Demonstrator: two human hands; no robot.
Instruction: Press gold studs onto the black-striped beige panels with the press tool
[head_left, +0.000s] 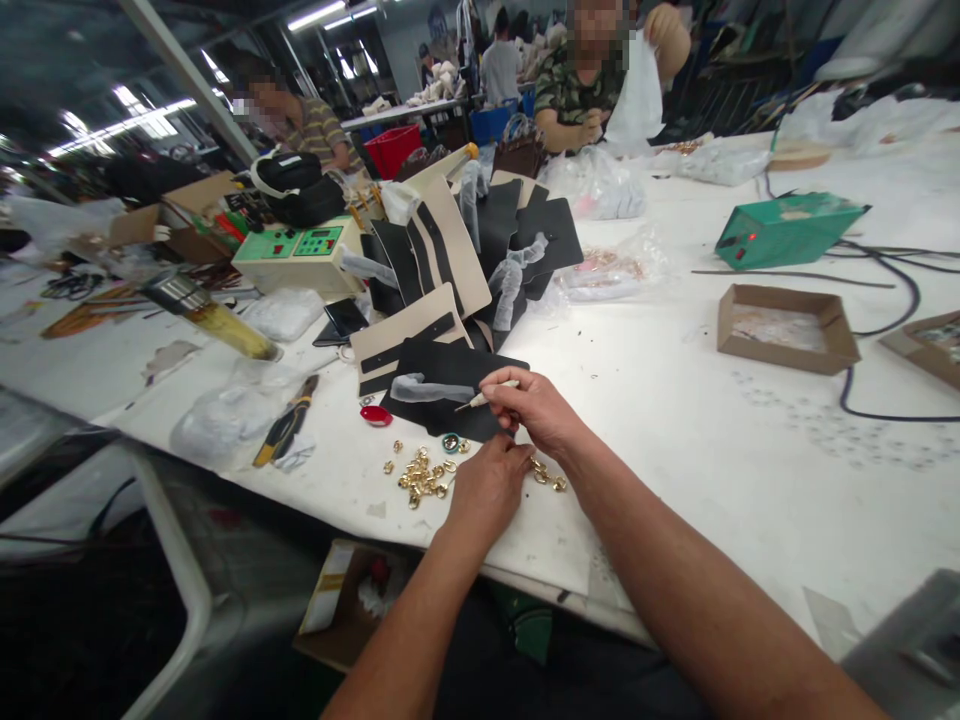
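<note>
My right hand (529, 408) pinches a slim awl-like tool with a pale handle (489, 393), its point aimed left over a black leather panel (442, 385). My left hand (489, 490) rests on the white table (675, 470) just below, its fingertips reaching under my right hand and hidden. Loose gold metal fittings (421, 478) lie in a small heap left of my left hand. A few more (545, 476) sit to its right. Cream-backed black panels (450, 255) are stacked beyond, leaning on each other.
A red ring piece (376, 415) and pliers with yellow-and-black handles (286, 420) lie left of my hands. Beyond are a green-panelled machine (296, 257), a green box (787, 230), a cardboard tray (787, 330), plastic bags, and co-workers at the far side.
</note>
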